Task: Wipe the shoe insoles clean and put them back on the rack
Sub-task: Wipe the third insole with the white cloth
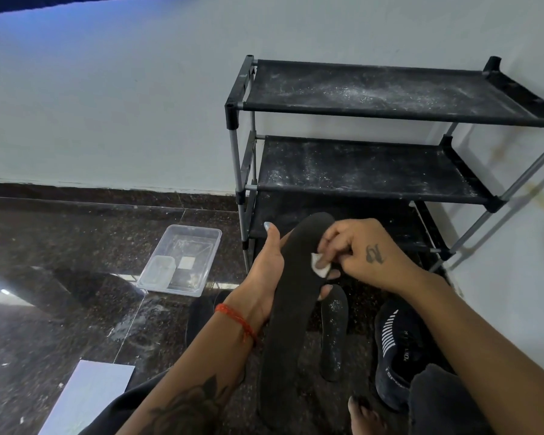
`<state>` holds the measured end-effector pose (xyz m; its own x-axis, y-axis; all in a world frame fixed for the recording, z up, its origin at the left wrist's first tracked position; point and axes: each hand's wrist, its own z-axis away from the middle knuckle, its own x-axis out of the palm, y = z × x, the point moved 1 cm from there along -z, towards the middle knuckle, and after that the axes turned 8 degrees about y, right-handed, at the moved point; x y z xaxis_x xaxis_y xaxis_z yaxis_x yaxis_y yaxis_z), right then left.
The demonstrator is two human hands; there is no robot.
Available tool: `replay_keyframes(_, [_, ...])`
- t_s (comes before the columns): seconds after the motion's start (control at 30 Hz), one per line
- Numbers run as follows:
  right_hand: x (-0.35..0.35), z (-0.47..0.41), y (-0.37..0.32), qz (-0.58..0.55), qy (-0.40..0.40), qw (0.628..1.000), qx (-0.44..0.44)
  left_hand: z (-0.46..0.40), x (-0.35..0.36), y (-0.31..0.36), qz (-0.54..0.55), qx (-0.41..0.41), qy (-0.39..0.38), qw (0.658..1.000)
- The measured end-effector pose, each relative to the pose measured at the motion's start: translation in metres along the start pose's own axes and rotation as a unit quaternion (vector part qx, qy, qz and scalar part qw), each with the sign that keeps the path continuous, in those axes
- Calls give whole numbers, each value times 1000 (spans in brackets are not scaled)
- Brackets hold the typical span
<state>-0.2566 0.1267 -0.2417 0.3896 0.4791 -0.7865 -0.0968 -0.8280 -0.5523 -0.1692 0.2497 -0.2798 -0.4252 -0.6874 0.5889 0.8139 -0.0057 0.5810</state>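
Lower centre: insole (291,296) propped by left hand (266,274), fingers wrapped beneath; right hand (361,251) pinching wipe (319,265), exposing surface for cleaning

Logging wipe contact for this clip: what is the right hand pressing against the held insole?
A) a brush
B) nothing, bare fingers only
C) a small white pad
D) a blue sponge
C: the right hand pinches a small white pad against the black insole, which the left hand holds up from beneath.
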Motion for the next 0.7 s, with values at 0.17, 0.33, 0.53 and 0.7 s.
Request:
replay_keyframes(0.17, [-7,-1,10,104,266,957,51,-1,1,-1,2,-25,21,999])
replay_keyframes(0.33, [12,-8,7,104,227,965,80,-3,3,-6,-47,-17,11,999])
replay_keyframes(0.53, [13,-9,-17,-38,109,993,10,-2,2,-9,-81,-14,26,996])
replay_keyframes(0.7, [-1,-9,-3,-80,266,952,127,-4,2,-5,-24,-19,16,999])
